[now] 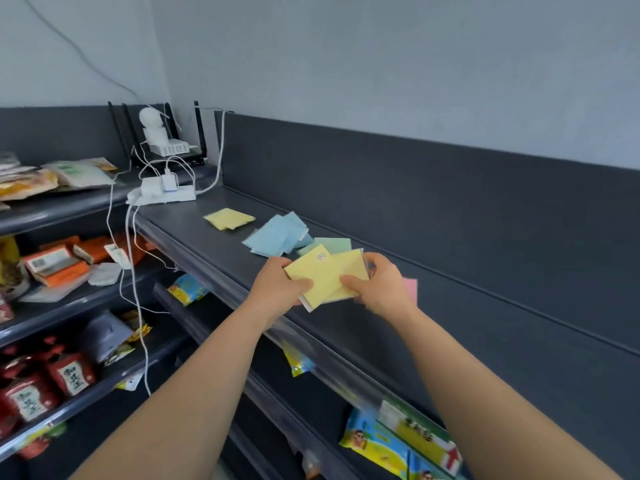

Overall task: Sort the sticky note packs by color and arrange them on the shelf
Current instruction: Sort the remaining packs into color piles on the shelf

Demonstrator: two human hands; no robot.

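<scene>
Both left hand [278, 285] and right hand [379, 289] are gripping yellow packs [323, 271]; squaring them, then adding to pile [229, 218] beyond left hand, seems best

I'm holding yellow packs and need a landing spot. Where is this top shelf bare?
Bare: the shelf right of the pink pack, a long stretch; the front strip between power strip and left hand, before the yellow pile. Crowded: blue pile and green packs, bunched, behind the held yellow packs.
</scene>
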